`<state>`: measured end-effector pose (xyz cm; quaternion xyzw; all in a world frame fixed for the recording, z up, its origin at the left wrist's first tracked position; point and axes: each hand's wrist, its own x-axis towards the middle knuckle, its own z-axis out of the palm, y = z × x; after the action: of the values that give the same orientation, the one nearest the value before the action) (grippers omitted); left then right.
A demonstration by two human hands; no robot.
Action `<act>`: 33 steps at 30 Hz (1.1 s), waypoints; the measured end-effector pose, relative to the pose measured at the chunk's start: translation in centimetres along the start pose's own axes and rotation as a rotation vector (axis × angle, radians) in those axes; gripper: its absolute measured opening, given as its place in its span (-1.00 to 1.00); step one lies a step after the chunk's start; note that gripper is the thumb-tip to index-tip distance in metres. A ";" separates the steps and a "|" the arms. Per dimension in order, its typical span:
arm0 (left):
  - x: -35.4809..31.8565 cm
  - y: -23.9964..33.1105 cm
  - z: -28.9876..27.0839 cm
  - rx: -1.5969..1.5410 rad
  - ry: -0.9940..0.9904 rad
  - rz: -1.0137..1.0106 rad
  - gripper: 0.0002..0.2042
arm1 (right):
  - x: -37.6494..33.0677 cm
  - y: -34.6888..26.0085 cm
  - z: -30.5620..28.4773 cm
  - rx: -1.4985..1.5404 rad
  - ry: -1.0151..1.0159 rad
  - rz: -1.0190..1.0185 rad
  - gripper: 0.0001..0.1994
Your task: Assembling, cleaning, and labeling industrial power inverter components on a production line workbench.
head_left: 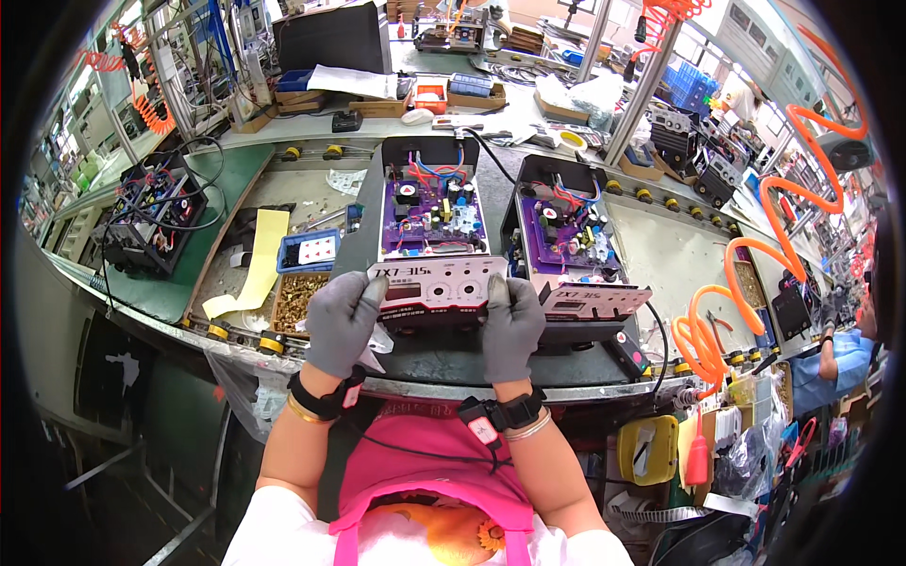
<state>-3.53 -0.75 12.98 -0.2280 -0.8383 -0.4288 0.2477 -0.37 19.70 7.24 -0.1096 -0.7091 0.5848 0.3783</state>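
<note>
Between my gloved hands is a white front panel [436, 284] with printed labels and round holes. My left hand [343, 321] pinches its left end, thumb on top, and my right hand [511, 325] grips its right end the same way. Directly behind the panel stands an open machine chassis [384, 203] with a purple circuit board [429, 212] and red and blue wires. To the right is a second chassis [517, 222] with a similar board; its own front panel [596, 300] leans outward at the front.
Left of the chassis lie a blue tray [316, 251] with label stickers, a box of brass-coloured screws [300, 294] and a yellow paper strip [257, 264]. An orange coiled hose [703, 321] hangs at right, with a red-handled tool [696, 453]. Another person [835, 363] is at far right.
</note>
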 end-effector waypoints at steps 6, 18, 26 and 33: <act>0.5 0.4 -0.7 0.265 -0.018 0.076 -0.71 | 0.0 -1.8 0.3 0.022 0.010 0.049 -0.78; -0.5 -2.1 2.0 -0.001 -0.097 -0.087 -0.46 | 1.1 -3.0 -0.9 -0.523 -0.044 -0.407 -0.66; -0.7 -2.0 1.6 0.082 -0.129 -0.053 -0.47 | 2.4 -7.0 -2.2 -1.091 -0.394 -0.083 -0.59; -0.7 -4.1 2.2 -0.045 -0.157 -0.005 -0.60 | 0.4 -11.1 -9.0 -0.881 -0.513 -0.065 -0.66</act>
<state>-5.90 -1.17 8.92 -0.2641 -0.8459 -0.4291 0.1751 8.52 23.43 17.83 -0.0896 -0.9614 0.2266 0.1279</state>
